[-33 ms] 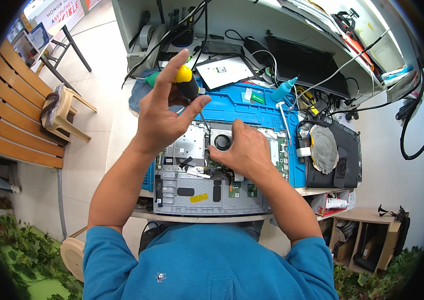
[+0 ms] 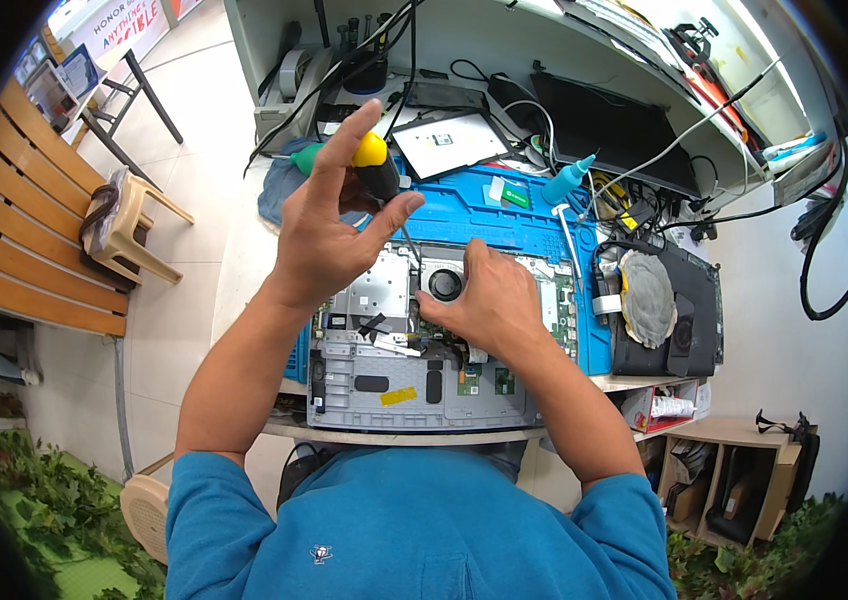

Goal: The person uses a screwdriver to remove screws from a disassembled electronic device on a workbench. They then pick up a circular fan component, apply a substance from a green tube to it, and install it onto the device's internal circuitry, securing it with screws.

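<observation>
The lower part of the opened laptop at centre frame was left uncovered. Its upper right was blocked by the right hand, and the bench at the top was crowded with cables and a blue bottle.

Your white workbench carried a blue work mat, and the opened laptop chassis lay on that mat (its front edge reached the bench's near rim). To the right sat a black laptop, with a tablet and tangled cables further back.
</observation>
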Tool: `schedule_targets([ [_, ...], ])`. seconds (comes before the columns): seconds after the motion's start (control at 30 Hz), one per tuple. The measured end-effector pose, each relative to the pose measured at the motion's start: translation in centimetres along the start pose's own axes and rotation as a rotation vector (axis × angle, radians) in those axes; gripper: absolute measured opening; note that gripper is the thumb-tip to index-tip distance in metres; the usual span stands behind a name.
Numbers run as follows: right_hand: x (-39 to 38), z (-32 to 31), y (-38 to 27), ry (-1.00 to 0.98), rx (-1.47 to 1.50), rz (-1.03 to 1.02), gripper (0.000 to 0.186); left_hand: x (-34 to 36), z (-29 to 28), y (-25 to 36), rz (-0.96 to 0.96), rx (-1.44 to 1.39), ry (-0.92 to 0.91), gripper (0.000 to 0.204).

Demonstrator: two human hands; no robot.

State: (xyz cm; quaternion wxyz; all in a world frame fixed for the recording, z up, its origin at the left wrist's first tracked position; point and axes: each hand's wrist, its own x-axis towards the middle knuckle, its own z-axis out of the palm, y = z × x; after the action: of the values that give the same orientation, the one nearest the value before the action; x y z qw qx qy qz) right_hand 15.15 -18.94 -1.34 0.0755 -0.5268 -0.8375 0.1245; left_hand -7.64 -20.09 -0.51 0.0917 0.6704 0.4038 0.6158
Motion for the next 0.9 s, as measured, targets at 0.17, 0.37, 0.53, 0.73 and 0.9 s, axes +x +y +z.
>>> schedule_targets([
  [0.17,-0.2,-0.5,-0.2,-0.047,0.007,0.020,0.073,-0.4,0.5,0.3,-0.008,0.004,-0.025,0.091],
  [0.37,-0.5,-0.4,0.3,-0.051,-0.011,-0.024,0.081,-0.4,0.8,0.2,0.016,0.004,-0.017,0.090],
  [0.53,-0.6,-0.2,0.7,-0.029,-0.003,-0.054,0.080,-0.2,0.9,0.2,0.055,0.045,-0.021,0.086],
  [0.73,-1.0,-0.5,0.7,0.003,0.006,-0.089,0.073,2.2,0.1,1.7,0.234,0.290,-0.162,0.063],
  [0.9,-1.5,-0.6,1.0,0.049,-0.037,-0.158,0.061,7.8,-0.3,4.1,0.228,0.196,-0.598,0.038],
])
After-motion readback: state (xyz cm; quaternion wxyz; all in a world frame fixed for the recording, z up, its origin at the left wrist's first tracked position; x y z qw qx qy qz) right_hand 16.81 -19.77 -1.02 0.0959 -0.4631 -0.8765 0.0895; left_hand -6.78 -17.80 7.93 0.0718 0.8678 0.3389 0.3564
